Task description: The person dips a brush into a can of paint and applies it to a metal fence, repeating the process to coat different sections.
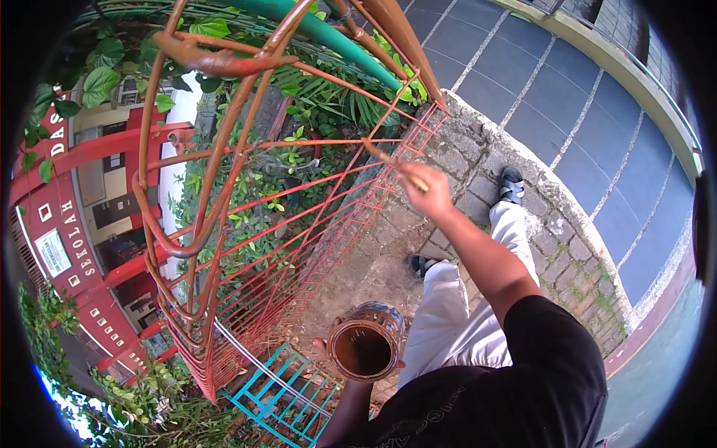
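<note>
My right hand point(429, 190) is closed around the handle of a paintbrush point(390, 159). Its bristles meet a thin bar of the metal fence point(321, 142), close to where bars cross. Brown paint covers the upper, curved bars, while the lower ones look red. Against my body, my left hand point(321, 346) grips a paint can point(366, 347) from beneath and the sides. The can is uncovered, with dark brown paint inside and drips on its outer wall. Most of the left palm is hidden behind it.
A turquoise metal rack point(280, 396) stands low beside the fence. Leafy plants point(261, 194) grow behind the bars. My sandalled feet are on stone paving point(467, 160), bordered by a raised curb and dark tiles point(553, 97). A red building point(67, 246) lies beyond.
</note>
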A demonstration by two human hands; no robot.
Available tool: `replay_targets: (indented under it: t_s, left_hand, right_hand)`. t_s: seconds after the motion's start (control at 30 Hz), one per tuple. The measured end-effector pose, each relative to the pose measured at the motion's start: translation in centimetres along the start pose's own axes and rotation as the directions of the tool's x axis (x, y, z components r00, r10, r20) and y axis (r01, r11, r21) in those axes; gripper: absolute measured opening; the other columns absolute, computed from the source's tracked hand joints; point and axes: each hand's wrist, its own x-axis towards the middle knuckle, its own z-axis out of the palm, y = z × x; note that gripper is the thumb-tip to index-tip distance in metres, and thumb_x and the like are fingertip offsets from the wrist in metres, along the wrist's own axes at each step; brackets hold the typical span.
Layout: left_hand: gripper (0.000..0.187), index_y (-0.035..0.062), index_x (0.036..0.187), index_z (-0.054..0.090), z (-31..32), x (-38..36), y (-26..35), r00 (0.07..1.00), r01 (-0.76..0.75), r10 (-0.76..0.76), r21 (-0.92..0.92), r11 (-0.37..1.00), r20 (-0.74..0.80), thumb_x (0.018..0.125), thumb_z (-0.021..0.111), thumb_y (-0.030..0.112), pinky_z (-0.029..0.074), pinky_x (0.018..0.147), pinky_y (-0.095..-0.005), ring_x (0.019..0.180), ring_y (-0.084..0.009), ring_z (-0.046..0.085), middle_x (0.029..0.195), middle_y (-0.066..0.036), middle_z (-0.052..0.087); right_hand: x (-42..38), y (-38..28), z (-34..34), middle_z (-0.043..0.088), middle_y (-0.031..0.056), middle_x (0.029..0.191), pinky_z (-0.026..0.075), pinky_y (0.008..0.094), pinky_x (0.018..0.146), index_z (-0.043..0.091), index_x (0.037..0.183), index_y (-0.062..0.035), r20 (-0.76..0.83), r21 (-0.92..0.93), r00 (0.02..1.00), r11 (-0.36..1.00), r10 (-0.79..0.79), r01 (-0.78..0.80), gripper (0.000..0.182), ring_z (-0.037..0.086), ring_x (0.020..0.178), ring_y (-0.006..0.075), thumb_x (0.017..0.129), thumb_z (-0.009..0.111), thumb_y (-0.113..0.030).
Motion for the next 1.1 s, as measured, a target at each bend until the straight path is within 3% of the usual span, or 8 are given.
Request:
replay_targets:
  t_s: [0.1,0.23,0.4,0.53,0.67,0.8,0.97,1.1]
  left_hand:
    - [0.112,0.0350,0.159,0.025,-0.6,-0.3,0.2,0.986,0.151,-0.126,0.265,0.952,-0.109,0.069,0.051,0.096,-0.005,0.116,-0.0764,0.153,-0.0349,0.020,0.164,-0.007,0.030]
    - [0.110,0.0366,0.158,0.028,0.1,0.9,1.5,0.971,0.209,-0.037,-0.766,0.608,0.236,0.068,0.050,0.097,-0.004,0.115,-0.0770,0.153,-0.0358,0.020,0.164,-0.008,0.031]
    - [0.113,0.0304,0.160,0.023,-0.3,-0.3,1.0,0.999,0.049,-0.047,0.259,0.965,-0.012,0.071,0.051,0.094,0.004,0.115,-0.0786,0.152,-0.0367,0.021,0.163,-0.010,0.030]
    - [0.114,0.0258,0.161,0.019,-0.3,-0.1,0.5,0.995,0.031,0.021,-0.510,0.860,0.095,0.074,0.054,0.091,0.010,0.114,-0.0793,0.151,-0.0370,0.023,0.163,-0.010,0.029]
    - [0.108,0.0272,0.160,0.021,-0.3,0.0,1.3,0.979,0.180,-0.198,-0.694,0.697,0.055,0.077,0.049,0.091,0.022,0.108,-0.0825,0.147,-0.0425,0.031,0.162,-0.013,0.031]
    - [0.098,0.0304,0.158,0.027,0.7,1.1,2.6,0.964,0.267,-0.123,-0.876,0.400,0.238,0.082,0.039,0.090,0.035,0.098,-0.0846,0.142,-0.0481,0.037,0.160,-0.015,0.033]
    - [0.094,0.0317,0.157,0.030,-1.2,0.1,-0.8,0.991,0.096,0.033,-0.860,0.501,0.129,0.084,0.035,0.090,0.039,0.094,-0.0839,0.141,-0.0486,0.039,0.160,-0.015,0.034]
    - [0.096,0.0323,0.157,0.029,0.6,0.3,1.6,0.999,-0.034,0.032,-0.126,0.991,-0.016,0.082,0.036,0.091,0.036,0.096,-0.0845,0.142,-0.0480,0.036,0.160,-0.015,0.033]
  right_hand:
    - [0.4,-0.1,0.6,0.076,0.0068,0.095,0.058,0.0313,0.077,0.075,0.101,-0.0055,-0.098,0.136,0.948,0.947,0.304,-0.290,0.015,0.073,0.085,0.0168,0.087,0.079,-0.010]
    - [1.7,3.1,-0.3,0.073,0.0043,0.092,0.056,0.0270,0.074,0.073,0.103,-0.0015,-0.219,0.454,0.795,0.780,0.565,-0.430,0.013,0.068,0.082,0.0124,0.093,0.074,-0.011]
    - [2.3,2.3,-0.1,0.071,0.0081,0.096,0.061,0.0307,0.078,0.069,0.106,0.0014,-0.199,0.599,0.777,0.701,0.598,-0.386,0.016,0.071,0.084,0.0164,0.095,0.072,-0.010]
    - [3.5,2.7,-0.4,0.071,0.0100,0.098,0.061,0.0311,0.079,0.068,0.108,0.0027,-0.257,0.685,0.697,0.635,0.669,-0.357,0.018,0.071,0.085,0.0185,0.095,0.072,-0.009]
    - [2.3,1.1,-0.9,0.073,0.0058,0.096,0.059,0.0319,0.077,0.072,0.102,-0.0016,-0.289,0.321,0.822,0.858,0.492,-0.401,0.011,0.072,0.087,0.0168,0.094,0.073,-0.009]
    - [0.4,-0.8,1.7,0.076,0.0117,0.098,0.058,0.0352,0.081,0.075,0.102,-0.0059,-0.061,-0.047,0.998,0.999,-0.009,0.007,0.015,0.075,0.090,0.0232,0.088,0.077,-0.008]
    - [3.8,0.9,-1.3,0.077,0.0121,0.098,0.058,0.0331,0.078,0.076,0.104,-0.0057,-0.154,-0.133,0.988,0.990,0.017,-0.038,0.016,0.075,0.088,0.0211,0.088,0.077,-0.008]
    - [7.1,0.8,-4.2,0.075,0.0061,0.096,0.054,0.0250,0.077,0.074,0.106,-0.0019,-0.399,0.157,0.873,0.959,0.282,-0.238,0.015,0.068,0.088,0.0101,0.093,0.075,-0.009]
